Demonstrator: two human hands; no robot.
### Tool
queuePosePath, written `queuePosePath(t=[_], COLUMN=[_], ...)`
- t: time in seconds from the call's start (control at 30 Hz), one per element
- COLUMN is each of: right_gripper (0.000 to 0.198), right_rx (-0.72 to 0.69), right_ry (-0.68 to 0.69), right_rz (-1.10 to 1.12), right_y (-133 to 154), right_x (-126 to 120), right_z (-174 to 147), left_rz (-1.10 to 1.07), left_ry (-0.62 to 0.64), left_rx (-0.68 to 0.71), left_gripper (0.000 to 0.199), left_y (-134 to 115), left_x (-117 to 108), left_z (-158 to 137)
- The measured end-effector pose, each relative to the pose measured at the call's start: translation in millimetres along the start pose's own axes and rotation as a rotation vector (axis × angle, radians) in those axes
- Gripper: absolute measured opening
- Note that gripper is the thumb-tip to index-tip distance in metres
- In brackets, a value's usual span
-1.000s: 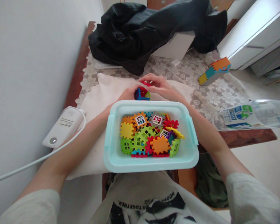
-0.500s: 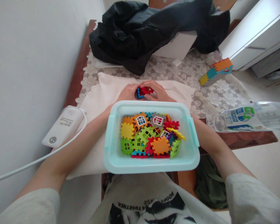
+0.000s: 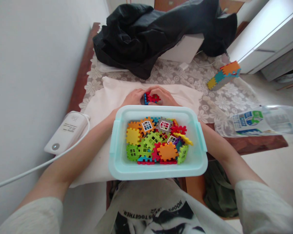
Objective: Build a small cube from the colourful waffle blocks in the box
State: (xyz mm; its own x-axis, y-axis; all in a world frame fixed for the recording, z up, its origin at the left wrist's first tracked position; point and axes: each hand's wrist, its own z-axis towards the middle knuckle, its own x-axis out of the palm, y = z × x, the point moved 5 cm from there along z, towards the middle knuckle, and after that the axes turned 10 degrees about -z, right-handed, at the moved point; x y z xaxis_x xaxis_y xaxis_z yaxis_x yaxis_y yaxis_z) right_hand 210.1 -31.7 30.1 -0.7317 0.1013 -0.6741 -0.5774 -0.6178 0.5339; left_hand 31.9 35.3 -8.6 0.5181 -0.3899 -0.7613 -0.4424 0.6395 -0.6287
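Beyond the far rim of a light teal bin (image 3: 158,174), my two hands meet over the white cloth. My left hand (image 3: 134,97) is closed on the blue side of a small assembly of interlocking building tiles. A red tile (image 3: 153,97) forms the other part of it, and my right hand (image 3: 164,95) grips that with bent fingers. The blue tile (image 3: 146,98) stands at an angle to the red one. My fingers and the bin's rim hide part of the assembly. Several loose tiles in many colours, such as an orange tile (image 3: 168,151), fill the bin.
A tall joined tile structure (image 3: 223,76) stands at the back right, near white window frames (image 3: 200,87). A plastic bottle (image 3: 261,121) lies at the right edge. A white power bank (image 3: 67,131) with a cable is left. Black fabric (image 3: 146,35) covers a box behind.
My right hand has shifted slightly to the left, its fingers more bent over the red tile. My left hand stays almost where it was. The view has turned slightly.
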Motion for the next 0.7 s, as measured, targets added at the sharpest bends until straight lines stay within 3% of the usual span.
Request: queuePosePath(t=[0.3, 0.5, 0.7], right_gripper=[0.026, 0.024, 0.021], right_rx=[-0.059, -0.13, -0.103], right_ry=[0.019, 0.003, 0.034], right_rz=[-0.006, -0.036, -0.012], right_y=[3, 0, 0], right_x=[1, 3, 5], right_z=[-2, -2, 0], left_rz=[-0.094, -0.065, -0.026], left_ry=[-0.028, -0.019, 0.004], left_rx=[-0.013, -0.023, -0.04], left_gripper=[0.043, 0.048, 0.055], left_y=[-3, -13, -18], left_x=[-1, -5, -7], left_z=[-1, -4, -5])
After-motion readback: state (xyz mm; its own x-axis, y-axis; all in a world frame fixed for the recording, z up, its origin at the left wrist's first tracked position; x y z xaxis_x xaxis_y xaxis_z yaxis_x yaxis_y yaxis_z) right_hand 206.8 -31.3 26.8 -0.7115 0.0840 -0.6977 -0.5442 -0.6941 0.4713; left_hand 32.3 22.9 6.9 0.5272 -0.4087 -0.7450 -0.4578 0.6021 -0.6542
